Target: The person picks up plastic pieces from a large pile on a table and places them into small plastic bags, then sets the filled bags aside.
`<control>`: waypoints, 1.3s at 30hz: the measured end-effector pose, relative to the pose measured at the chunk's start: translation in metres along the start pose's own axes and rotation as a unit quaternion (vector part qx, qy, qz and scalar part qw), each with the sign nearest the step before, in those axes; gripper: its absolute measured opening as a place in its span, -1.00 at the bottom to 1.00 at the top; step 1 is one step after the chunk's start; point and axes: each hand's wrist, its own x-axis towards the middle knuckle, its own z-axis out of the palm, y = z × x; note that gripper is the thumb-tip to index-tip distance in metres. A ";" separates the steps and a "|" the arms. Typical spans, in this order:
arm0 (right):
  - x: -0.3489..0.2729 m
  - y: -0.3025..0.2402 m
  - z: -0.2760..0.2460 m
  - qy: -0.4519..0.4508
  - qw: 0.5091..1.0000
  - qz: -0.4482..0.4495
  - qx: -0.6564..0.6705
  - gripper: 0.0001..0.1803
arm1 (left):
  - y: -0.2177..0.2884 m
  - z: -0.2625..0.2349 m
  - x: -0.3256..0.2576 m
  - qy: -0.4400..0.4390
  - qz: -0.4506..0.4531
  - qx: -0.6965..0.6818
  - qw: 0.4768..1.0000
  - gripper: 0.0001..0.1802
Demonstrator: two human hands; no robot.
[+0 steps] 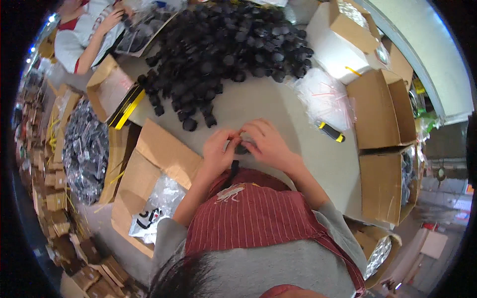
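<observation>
In front of my apron, at the near edge of the table, my two hands meet over a small dark wristwatch-like piece. A black strap end hangs below it. My left hand pinches it from the left with thumb and forefinger. From the right, my right hand closes its fingertips on the same piece. Fingers cover most of it, so its details are hidden. Beyond my hands lies a large heap of similar black pieces with round heads and straps; a few of them lie loose at its near side.
A yellow-and-black utility knife and transparent plastic bags lie to the right. Open cardboard boxes line the right side. An open carton with plastic wrap is at left, near a bin of bagged pieces. Another person works at far left.
</observation>
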 end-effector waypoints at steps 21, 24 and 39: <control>-0.058 0.020 -0.045 -0.004 0.999 0.023 0.035 -0.84 | 0.006 0.001 0.026 0.015 -0.130 -0.185 0.974 -0.94; -0.078 0.023 -0.063 0.012 0.990 0.119 0.076 -0.83 | 0.004 0.001 0.036 0.033 -0.150 -0.222 0.963 -0.95; -0.102 0.004 -0.065 -0.010 0.754 0.400 0.520 -0.30 | 0.071 0.047 0.043 -0.177 -0.142 -0.404 0.886 -0.86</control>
